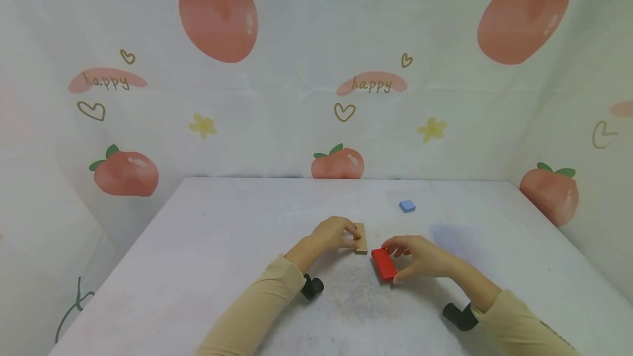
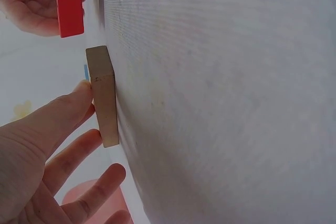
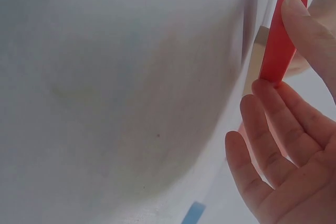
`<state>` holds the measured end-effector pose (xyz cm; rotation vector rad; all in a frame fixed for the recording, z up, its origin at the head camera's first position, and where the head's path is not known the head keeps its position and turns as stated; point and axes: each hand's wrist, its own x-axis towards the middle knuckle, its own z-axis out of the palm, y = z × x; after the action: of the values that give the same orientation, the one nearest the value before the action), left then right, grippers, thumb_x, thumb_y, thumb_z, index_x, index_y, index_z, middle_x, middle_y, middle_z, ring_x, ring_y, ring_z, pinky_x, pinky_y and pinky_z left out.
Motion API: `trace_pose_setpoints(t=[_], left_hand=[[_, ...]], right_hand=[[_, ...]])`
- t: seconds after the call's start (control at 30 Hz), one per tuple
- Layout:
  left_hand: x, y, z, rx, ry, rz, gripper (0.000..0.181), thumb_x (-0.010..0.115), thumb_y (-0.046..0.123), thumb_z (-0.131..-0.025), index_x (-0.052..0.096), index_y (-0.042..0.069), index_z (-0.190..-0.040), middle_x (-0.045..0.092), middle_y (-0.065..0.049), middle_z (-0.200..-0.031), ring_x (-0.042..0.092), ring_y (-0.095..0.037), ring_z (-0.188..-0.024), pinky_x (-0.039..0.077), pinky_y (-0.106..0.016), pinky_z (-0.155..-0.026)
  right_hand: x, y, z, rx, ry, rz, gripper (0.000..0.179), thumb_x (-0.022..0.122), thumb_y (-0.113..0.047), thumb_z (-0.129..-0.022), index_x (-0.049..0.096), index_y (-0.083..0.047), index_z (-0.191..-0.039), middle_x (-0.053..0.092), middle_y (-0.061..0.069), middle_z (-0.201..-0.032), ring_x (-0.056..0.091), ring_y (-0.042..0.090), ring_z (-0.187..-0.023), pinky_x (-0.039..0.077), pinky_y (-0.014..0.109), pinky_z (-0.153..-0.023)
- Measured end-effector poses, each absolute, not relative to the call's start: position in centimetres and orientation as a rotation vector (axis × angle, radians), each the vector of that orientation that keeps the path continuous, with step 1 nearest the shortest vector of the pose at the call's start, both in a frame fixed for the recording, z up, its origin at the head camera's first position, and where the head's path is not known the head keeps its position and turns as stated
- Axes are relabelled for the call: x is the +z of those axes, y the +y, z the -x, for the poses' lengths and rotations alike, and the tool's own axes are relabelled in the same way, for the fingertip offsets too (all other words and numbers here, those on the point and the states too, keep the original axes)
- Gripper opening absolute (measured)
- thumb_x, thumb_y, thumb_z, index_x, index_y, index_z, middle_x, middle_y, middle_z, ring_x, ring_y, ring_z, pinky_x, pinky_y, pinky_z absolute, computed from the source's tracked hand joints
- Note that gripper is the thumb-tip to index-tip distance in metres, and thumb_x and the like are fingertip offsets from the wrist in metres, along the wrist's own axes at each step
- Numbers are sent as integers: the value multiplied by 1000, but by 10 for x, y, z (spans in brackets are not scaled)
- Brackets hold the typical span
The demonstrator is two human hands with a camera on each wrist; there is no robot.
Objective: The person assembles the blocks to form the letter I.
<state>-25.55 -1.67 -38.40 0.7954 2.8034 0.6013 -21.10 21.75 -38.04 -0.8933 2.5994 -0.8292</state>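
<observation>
A wooden block [image 1: 361, 240] lies flat on the table, its long side running away from me. My left hand [image 1: 333, 233] touches its upper left edge with the thumb and a fingertip; the left wrist view shows the other fingers spread apart beside the block [image 2: 106, 111]. Just to the right, my right hand [image 1: 420, 255] pinches a red block [image 1: 384, 265] between thumb and fingertips at its two ends. That red block [image 3: 279, 45] appears raised off the table in both wrist views. The remaining right fingers are extended.
A small blue block [image 1: 407, 206] lies farther back, right of the wooden block. The white table [image 1: 222, 235] meets a hanging printed cloth [image 1: 296, 70] at its back edge. Black devices [image 1: 460, 316] sit at both wrists.
</observation>
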Motion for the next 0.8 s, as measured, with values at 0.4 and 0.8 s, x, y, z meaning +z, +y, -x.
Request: trace_pose_setpoints(t=[0.4,0.8], left_hand=[[-383,-16,256,585,2809,-790,23,72,25,-81,74,18,-103,66,3,-119,57,-18,-117,44,-33,-101],[-384,-17,256,572,2810,-832,23,72,25,-81,74,17,-103,66,2,-118,57,-19,-116,44,-31,-100]], right_hand=[[-380,213,210,-840,2582,962,59,81,-27,-70,57,-2,-117,64,10,-112,62,18,-93,51,33,-83],[-380,210,208,-840,2581,1017,57,81,-25,-69,57,0,-114,65,10,-108,63,17,-91,51,30,-81]])
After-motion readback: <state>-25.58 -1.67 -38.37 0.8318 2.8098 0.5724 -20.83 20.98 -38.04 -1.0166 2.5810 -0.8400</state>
